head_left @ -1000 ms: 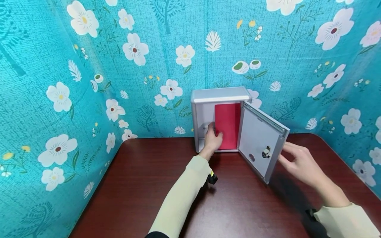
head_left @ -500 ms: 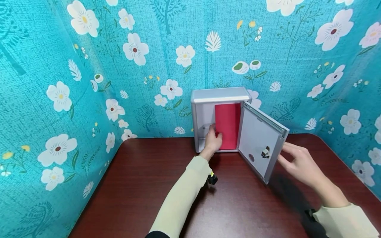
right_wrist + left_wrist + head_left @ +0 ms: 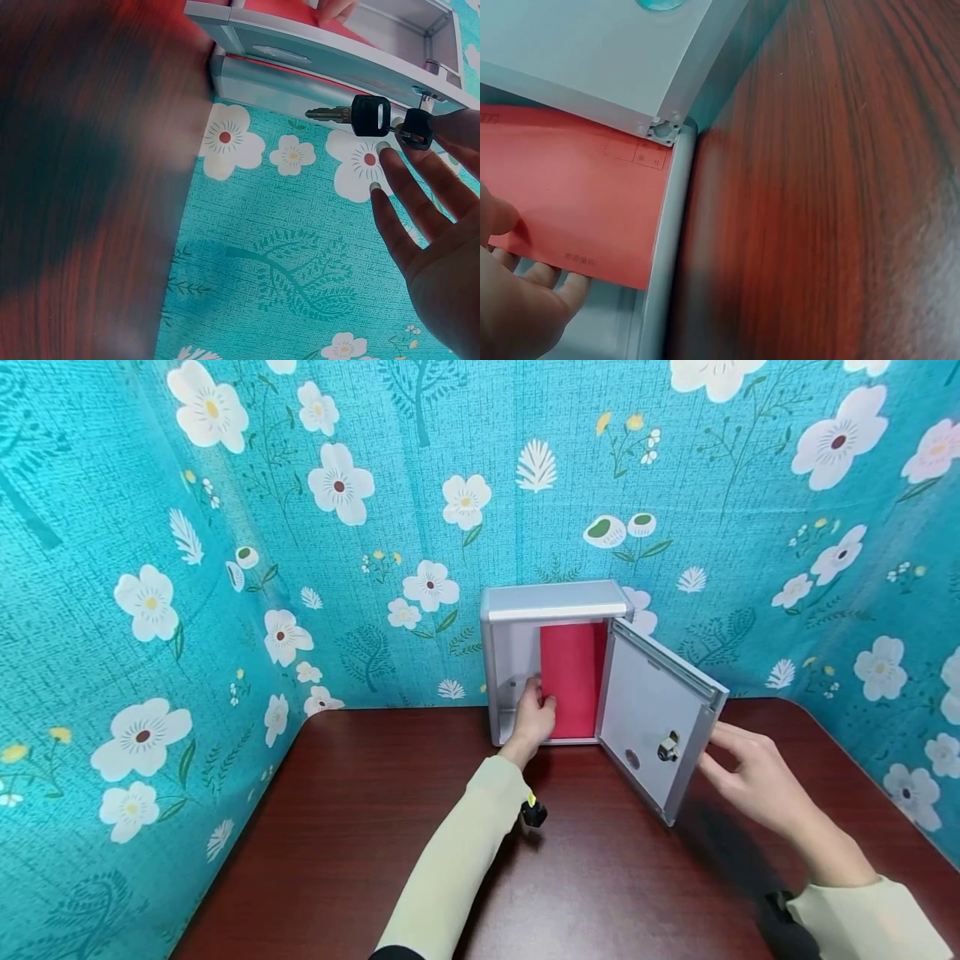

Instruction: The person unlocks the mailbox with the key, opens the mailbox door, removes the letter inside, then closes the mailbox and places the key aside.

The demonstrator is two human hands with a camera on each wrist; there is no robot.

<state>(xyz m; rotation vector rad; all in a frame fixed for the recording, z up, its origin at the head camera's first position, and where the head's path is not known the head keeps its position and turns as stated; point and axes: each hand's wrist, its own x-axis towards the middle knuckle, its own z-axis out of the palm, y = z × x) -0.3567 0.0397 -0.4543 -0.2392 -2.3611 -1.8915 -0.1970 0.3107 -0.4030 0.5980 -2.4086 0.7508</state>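
A grey metal letter box (image 3: 557,600) stands on the table with its door (image 3: 637,718) swung out to the right. Inside it, a red envelope (image 3: 579,681) with printed boxes and lettering stands upright against the right side. My left hand (image 3: 531,720) reaches in and pinches the envelope's left edge, thumb in front, other fingers behind it in the left wrist view. My right hand (image 3: 757,772) is at the door's outer face. In the right wrist view its thumb and forefinger pinch the black-headed key (image 3: 418,129) at the lock, and a second key (image 3: 367,115) hangs from it.
The dark red-brown wooden table (image 3: 360,827) extends in front of the box. Behind and at both sides hangs a turquoise flowered cloth (image 3: 420,527). A lock cam (image 3: 668,747) sticks out from the door's inner face.
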